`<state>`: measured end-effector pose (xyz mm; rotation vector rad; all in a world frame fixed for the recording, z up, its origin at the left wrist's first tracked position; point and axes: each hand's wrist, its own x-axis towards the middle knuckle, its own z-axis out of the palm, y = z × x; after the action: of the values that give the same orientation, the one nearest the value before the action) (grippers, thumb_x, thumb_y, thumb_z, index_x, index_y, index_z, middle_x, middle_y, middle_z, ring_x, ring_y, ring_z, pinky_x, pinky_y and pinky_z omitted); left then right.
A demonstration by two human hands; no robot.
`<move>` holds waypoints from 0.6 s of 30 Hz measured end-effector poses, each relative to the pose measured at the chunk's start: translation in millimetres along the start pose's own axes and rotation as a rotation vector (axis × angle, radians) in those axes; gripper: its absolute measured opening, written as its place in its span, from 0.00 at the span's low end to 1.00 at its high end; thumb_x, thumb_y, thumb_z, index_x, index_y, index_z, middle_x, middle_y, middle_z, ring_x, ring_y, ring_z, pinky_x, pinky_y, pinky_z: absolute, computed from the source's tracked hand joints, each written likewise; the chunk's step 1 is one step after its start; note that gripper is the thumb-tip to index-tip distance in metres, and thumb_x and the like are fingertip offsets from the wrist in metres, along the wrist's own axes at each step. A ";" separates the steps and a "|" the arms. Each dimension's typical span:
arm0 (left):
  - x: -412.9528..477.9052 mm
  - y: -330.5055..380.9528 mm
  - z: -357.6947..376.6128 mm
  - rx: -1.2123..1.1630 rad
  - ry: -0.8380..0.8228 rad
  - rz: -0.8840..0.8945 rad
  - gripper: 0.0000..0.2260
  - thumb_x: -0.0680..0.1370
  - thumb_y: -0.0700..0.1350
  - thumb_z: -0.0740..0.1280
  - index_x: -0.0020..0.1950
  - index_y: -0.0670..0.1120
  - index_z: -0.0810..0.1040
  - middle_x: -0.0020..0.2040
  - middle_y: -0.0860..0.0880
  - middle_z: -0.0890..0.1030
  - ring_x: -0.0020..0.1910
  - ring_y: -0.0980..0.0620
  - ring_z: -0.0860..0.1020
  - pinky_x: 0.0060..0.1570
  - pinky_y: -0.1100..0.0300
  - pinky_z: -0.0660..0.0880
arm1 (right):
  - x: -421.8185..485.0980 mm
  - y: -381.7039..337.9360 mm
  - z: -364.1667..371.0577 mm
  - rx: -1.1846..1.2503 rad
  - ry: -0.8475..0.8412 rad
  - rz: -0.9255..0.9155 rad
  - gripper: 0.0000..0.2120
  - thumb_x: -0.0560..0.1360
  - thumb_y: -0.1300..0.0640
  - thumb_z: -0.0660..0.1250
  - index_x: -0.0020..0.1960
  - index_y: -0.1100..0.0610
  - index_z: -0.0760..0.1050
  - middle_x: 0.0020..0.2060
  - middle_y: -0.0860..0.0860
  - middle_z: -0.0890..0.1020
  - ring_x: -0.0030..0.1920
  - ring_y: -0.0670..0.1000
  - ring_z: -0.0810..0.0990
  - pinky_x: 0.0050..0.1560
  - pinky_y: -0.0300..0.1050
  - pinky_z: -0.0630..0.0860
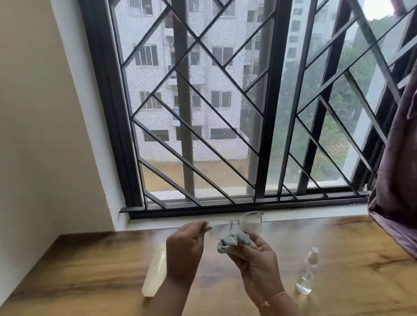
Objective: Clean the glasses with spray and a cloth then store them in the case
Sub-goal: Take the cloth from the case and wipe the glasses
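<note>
Pale-green cloth gripped by fingers of right hand; fingers of left hand pinch glasses.

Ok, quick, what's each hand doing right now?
Left hand: pinches the glasses by one end.
Right hand: grips the bunched cloth.

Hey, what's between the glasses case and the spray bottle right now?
Head view: only bare table between the case and spray bottle, with the left hand and right hand holding glasses and cloth in front of it.
</note>
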<state>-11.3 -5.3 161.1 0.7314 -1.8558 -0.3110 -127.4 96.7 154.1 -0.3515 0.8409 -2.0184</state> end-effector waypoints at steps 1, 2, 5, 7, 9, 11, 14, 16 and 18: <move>1.4 -2.2 -0.3 0.015 0.012 -0.012 0.11 0.71 0.50 0.65 0.42 0.45 0.84 0.33 0.50 0.84 0.32 0.56 0.79 0.34 0.70 0.70 | -0.6 -1.2 -5.5 0.005 0.008 0.006 0.22 0.68 0.78 0.63 0.61 0.69 0.68 0.40 0.63 0.81 0.37 0.61 0.83 0.36 0.50 0.82; 2.7 -4.2 -0.8 0.025 0.027 -0.023 0.11 0.70 0.51 0.66 0.42 0.45 0.84 0.32 0.50 0.84 0.34 0.55 0.78 0.33 0.70 0.68 | -0.4 -2.6 -11.0 0.012 0.023 0.006 0.22 0.68 0.78 0.63 0.60 0.68 0.68 0.39 0.63 0.82 0.36 0.61 0.83 0.35 0.50 0.82; 4.8 -10.2 -3.0 0.023 0.055 -0.042 0.11 0.69 0.51 0.67 0.42 0.45 0.84 0.33 0.49 0.84 0.39 0.55 0.77 0.34 0.69 0.69 | -0.2 -12.9 -18.8 0.067 0.050 -0.043 0.22 0.64 0.76 0.65 0.56 0.63 0.70 0.34 0.59 0.83 0.34 0.59 0.84 0.33 0.47 0.82; 4.3 -13.4 -4.4 0.015 0.051 -0.051 0.13 0.70 0.52 0.65 0.42 0.45 0.84 0.34 0.50 0.84 0.35 0.56 0.79 0.35 0.67 0.71 | 1.5 -20.9 -18.9 0.094 0.060 -0.084 0.25 0.57 0.70 0.71 0.53 0.63 0.71 0.33 0.58 0.84 0.34 0.56 0.84 0.33 0.45 0.82; 3.2 -15.1 -4.5 0.012 0.036 -0.044 0.13 0.70 0.52 0.65 0.42 0.45 0.84 0.34 0.50 0.84 0.34 0.56 0.80 0.35 0.67 0.72 | 3.4 -27.1 -17.1 0.097 0.063 -0.100 0.27 0.55 0.68 0.73 0.53 0.63 0.71 0.33 0.57 0.84 0.34 0.55 0.84 0.33 0.43 0.81; 1.6 -14.1 -3.8 0.012 0.017 -0.023 0.13 0.70 0.52 0.65 0.41 0.45 0.84 0.34 0.51 0.84 0.34 0.56 0.80 0.35 0.69 0.71 | 5.4 -28.4 -12.7 0.068 0.076 -0.093 0.35 0.50 0.65 0.79 0.55 0.64 0.71 0.34 0.57 0.84 0.36 0.55 0.84 0.34 0.43 0.81; -0.2 -10.7 -3.8 0.005 0.010 0.011 0.13 0.70 0.51 0.65 0.41 0.44 0.84 0.34 0.51 0.84 0.37 0.57 0.79 0.38 0.74 0.69 | 8.3 -25.9 -7.2 0.058 0.104 -0.095 0.48 0.40 0.61 0.84 0.57 0.66 0.70 0.36 0.59 0.84 0.36 0.56 0.84 0.33 0.44 0.81; -1.2 -9.0 -4.6 0.010 -0.001 0.047 0.13 0.71 0.51 0.64 0.41 0.44 0.84 0.35 0.51 0.84 0.35 0.56 0.80 0.36 0.71 0.72 | 9.6 -24.6 -4.9 0.054 0.110 -0.090 0.44 0.49 0.65 0.80 0.61 0.68 0.67 0.42 0.62 0.81 0.35 0.55 0.84 0.32 0.43 0.81; -2.3 -9.2 -4.3 0.031 -0.007 0.088 0.12 0.71 0.50 0.64 0.41 0.44 0.83 0.35 0.51 0.84 0.33 0.54 0.81 0.33 0.65 0.73 | 8.9 -23.5 -0.6 0.036 0.119 -0.086 0.43 0.51 0.65 0.79 0.63 0.68 0.66 0.49 0.64 0.78 0.37 0.55 0.83 0.32 0.43 0.81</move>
<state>-3.7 -10.5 156.2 0.6685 -1.8965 -0.2291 -147.7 98.3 169.0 -0.2526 0.8745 -2.1484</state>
